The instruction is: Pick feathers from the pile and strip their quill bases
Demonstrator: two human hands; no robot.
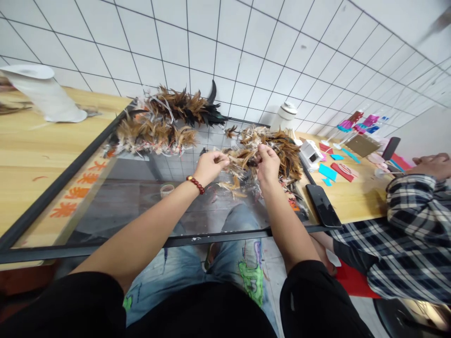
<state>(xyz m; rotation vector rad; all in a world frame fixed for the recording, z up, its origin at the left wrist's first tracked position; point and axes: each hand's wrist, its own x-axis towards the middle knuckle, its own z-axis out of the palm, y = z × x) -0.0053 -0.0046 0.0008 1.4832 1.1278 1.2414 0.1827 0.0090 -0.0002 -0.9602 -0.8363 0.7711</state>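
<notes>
Tiled wall [218,56]: white with dark grout lines, rising behind a pale wooden surface [21,188] that carries a dark-framed, reflective panel [134,202].
Loose feathers [237,162]: tan and pale, right of the panel's middle, between the 2 hands.
Left hand [209,166]: thumb and fingertips drawn together at the left edge of these feathers, apparently pinching them; a beaded bracelet [195,184] circles the wrist.
Right hand [268,164]: apart from the left, thumb and forefinger pinched at the other end, beside a dark tuft.
Feather step: probably fine fingertip work on a small bunch; the next move seems to call for a light, steady pinch from both hands, so the barbs neither bend nor scatter.
Brown feather pile [289,148]: just beyond the right hand, which covers part of it.
Feather rows: 2 on the panel's left, a darker back row [186,108] and a tan front row [155,134].
Panel's right edge: a phone [322,206] lies there, near a white device [310,155].
Hidden quills: the fingertips cover them; whether a thread joins them, I cannot tell.
Cut off: a co-worker's hand [435,164] at the right border, and a white spool [52,94] at the left.
</notes>
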